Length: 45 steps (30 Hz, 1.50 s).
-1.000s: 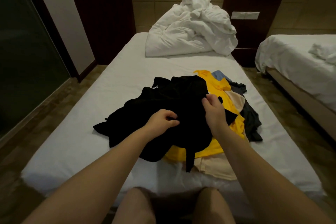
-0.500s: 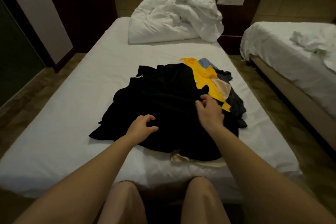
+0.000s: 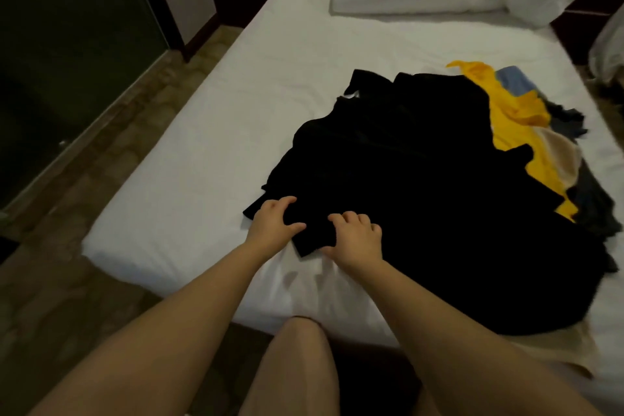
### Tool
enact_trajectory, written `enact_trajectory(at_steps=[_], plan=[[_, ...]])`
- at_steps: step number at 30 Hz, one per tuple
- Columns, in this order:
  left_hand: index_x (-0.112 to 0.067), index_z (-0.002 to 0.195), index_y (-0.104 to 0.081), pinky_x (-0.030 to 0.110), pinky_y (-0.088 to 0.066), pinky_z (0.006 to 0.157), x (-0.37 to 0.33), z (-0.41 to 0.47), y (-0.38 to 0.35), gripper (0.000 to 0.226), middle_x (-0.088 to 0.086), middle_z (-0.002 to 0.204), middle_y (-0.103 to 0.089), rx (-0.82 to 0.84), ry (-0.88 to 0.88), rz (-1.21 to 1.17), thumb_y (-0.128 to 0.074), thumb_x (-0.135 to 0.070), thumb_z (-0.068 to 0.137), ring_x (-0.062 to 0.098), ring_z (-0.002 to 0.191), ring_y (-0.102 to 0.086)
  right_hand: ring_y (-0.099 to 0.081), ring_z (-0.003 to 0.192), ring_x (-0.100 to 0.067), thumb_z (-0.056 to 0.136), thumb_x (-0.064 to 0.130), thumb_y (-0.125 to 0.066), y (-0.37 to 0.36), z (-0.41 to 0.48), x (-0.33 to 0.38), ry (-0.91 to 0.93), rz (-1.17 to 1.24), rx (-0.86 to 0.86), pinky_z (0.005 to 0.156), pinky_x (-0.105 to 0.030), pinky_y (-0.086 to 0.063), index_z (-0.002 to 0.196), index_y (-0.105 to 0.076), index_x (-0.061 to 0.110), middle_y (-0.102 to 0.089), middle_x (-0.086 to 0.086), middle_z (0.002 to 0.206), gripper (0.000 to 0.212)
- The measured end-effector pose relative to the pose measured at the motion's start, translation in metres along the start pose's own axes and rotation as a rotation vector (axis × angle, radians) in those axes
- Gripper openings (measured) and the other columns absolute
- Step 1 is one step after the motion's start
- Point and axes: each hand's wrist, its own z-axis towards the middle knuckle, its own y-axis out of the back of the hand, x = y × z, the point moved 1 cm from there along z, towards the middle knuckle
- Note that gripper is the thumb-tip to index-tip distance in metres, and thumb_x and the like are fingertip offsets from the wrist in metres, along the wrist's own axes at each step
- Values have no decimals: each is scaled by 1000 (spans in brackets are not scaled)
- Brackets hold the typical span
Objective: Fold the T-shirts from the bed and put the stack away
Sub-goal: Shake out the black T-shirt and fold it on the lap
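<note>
Here, the black T-shirt (image 3: 422,213) is lying crumpled and spread wide on the white bed (image 3: 202,162), partly covering the other shirts (image 3: 506,108), yellow, blue and beige, at its far right. The left hand (image 3: 275,226) and right hand (image 3: 356,238) are both gripping its near-left corner, fingers curled round the cloth.

In front of me the black T-shirt (image 3: 422,206) lies rumpled, spread wide on the white bed (image 3: 236,111). A yellow shirt (image 3: 506,111), a blue shirt (image 3: 511,78) and a beige shirt (image 3: 557,159) peek out at its right.
</note>
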Motion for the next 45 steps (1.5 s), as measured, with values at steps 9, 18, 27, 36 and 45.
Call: enact_trajectory(at_steps=[9,18,27,36,45], plan=[[-20,138,-40,29,-38,97,9,3,-22,60,8,138,-42,108,6,-26,-65,-33,85,24,123,-45,-50,109,-24,97,20,-41,-28,1,-27,-61,58,-65,88,-33,-40,123,-48,22,-54,-3,120,27],[-24,144,-30,35,-36,103,-47,-11,-11,77,9,141,-38,9,-139,-3,-71,-35,80,26,128,-39,-51,63,-4,88,22,-45,113,-27,-26,62,1165,-471,59,-19,-39,76,-54,14,-51,1,69,17],[-15,111,-64,30,-42,90,-154,-44,-6,21,4,112,-60,-26,-437,-164,-56,-21,92,22,109,-54,-43,36,-5,93,15,-39,197,-87,-93,-23,1862,-130,36,-17,-36,50,-47,23,-44,8,45,44],[-27,69,-59,25,-40,62,-243,-97,17,24,-7,69,-58,164,-541,-366,-55,-22,93,10,70,-56,-50,104,-10,80,41,-68,228,-144,-108,84,625,-520,89,-29,-41,129,-48,25,-55,10,109,55],[-21,102,-62,27,-50,79,-253,-129,36,13,2,97,-62,492,-450,-788,-54,-25,92,14,89,-61,-54,88,-9,91,22,-60,241,-159,-109,91,761,-457,64,-5,-38,107,-56,20,-58,9,91,17]])
